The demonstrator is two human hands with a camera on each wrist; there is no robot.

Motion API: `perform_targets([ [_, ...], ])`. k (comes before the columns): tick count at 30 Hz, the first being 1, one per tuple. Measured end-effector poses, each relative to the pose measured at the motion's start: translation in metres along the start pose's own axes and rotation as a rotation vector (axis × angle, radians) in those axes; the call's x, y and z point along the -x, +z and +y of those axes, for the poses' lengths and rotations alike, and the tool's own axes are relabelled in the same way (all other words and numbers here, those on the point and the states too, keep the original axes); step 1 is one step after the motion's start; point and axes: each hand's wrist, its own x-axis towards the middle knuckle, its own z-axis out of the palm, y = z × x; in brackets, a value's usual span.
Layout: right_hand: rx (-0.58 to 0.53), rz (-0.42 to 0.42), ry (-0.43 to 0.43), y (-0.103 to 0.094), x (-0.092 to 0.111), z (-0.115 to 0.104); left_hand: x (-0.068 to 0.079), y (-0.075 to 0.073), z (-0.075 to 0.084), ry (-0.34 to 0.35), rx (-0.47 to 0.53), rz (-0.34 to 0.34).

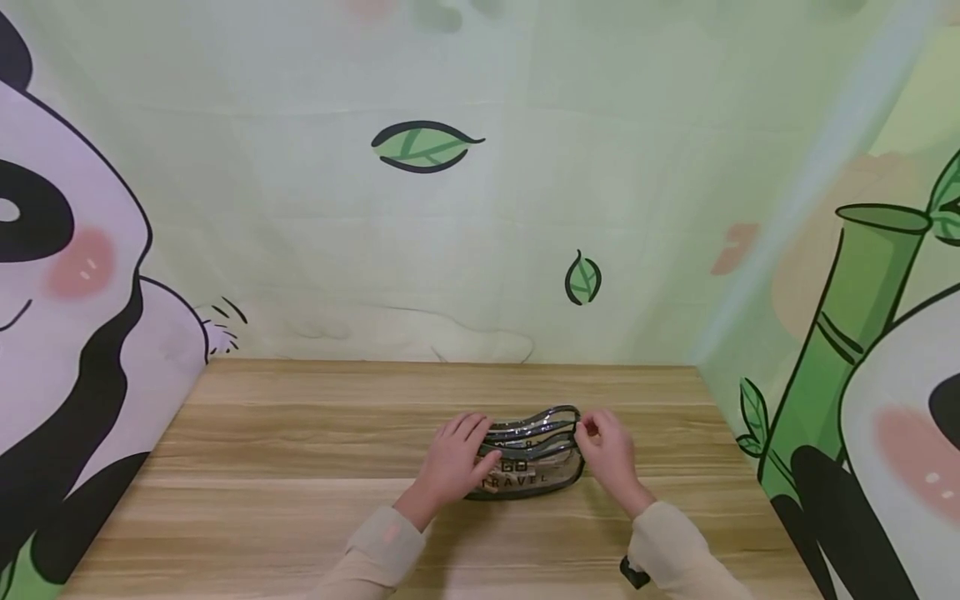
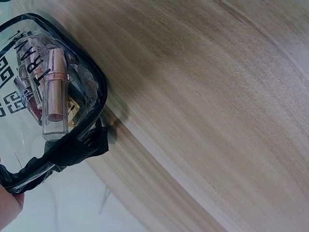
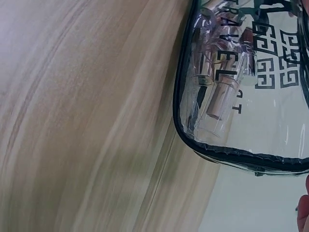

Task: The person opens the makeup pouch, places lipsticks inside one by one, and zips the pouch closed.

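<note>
A clear travel pouch (image 1: pixel 543 482) with black edging and printed lettering stands on the table in the head view. My left hand (image 1: pixel 450 461) grips its left end, thumb across the front and fingers over the top. At the upper right corner, my right hand (image 1: pixel 611 452) pinches the pouch's edge between thumb and curled forefinger. Through the clear wall in the left wrist view shows a lipstick tube (image 2: pixel 56 94) among several other small cosmetics. The right wrist view shows the pouch's printed side (image 3: pixel 270 111), with only fingertips (image 3: pixel 303 212) at the frame's edge.
The wood-grain table (image 1: pixel 300 425) extends around the pouch on all sides. Behind it hangs a pale green backdrop (image 1: pixel 300 233) with printed leaves, pandas and bamboo. A small black object (image 1: pixel 634 573) sits by the right sleeve (image 1: pixel 671 542).
</note>
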Motion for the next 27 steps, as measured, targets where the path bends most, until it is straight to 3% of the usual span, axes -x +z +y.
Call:
perform_targets([
  [7, 0.078, 0.096, -0.144, 0.007, 0.002, -0.001, 0.003, 0.005, -0.003, 0.051, 0.016, 0.106],
  [15, 0.113, 0.186, -0.235, 0.012, 0.001, -0.005, 0.002, 0.003, -0.001, 0.008, -0.008, 0.045],
  [20, 0.156, 0.178, -0.256, 0.012, 0.001, -0.007, 0.001, 0.001, 0.0, -0.008, -0.011, 0.011],
  [27, 0.234, 0.169, -0.312, 0.011, 0.0, -0.008, 0.002, -0.001, 0.001, -0.004, -0.013, 0.018],
])
